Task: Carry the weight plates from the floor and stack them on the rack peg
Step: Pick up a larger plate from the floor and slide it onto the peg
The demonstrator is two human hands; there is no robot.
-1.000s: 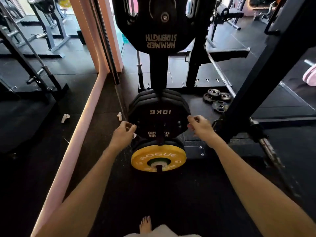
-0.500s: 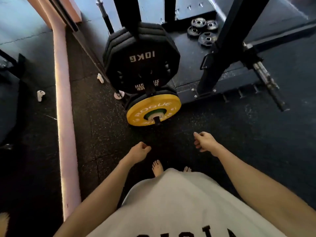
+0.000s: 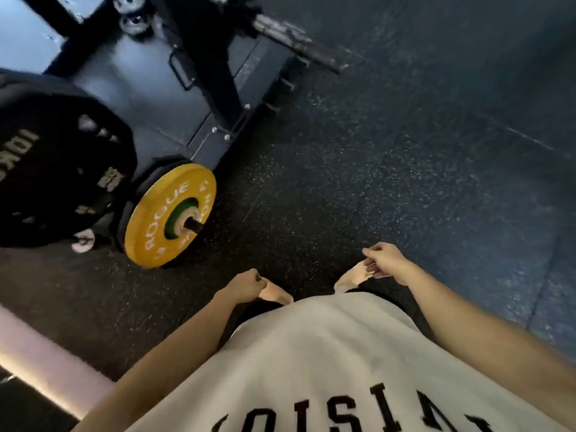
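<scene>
From the head camera, you are looking straight down over your pale lettered shirt (image 3: 327, 363) at the speckled rubber floor (image 3: 389, 169). Your left hand (image 3: 244, 286) hangs low in front of you with its fingers curled into a loose fist, holding nothing. Your right hand (image 3: 385, 260) hangs a little farther forward, its fingers also curled in with nothing between them. Both hands are well apart from the plates. Beneath each hand, a bare foot (image 3: 276, 294) shows on the floor.

To your left, the yellow Rogue plate (image 3: 156, 219) sits on the low rack peg (image 3: 193, 225), the peg's dark tip poking out through the plate's green centre. Just behind and above it, the black 10KG plate (image 3: 59, 169) hangs on the rack with more black plates stacked behind it; the edge of the frame cuts off its left side. The view is blurred there, so I cannot read the small print on it.

Farther back, the black rack base (image 3: 162, 98) meets the floor, and two small plates (image 3: 132, 23) lie near the top edge. A pink strip (image 3: 46, 360) runs along the lower left corner.
</scene>
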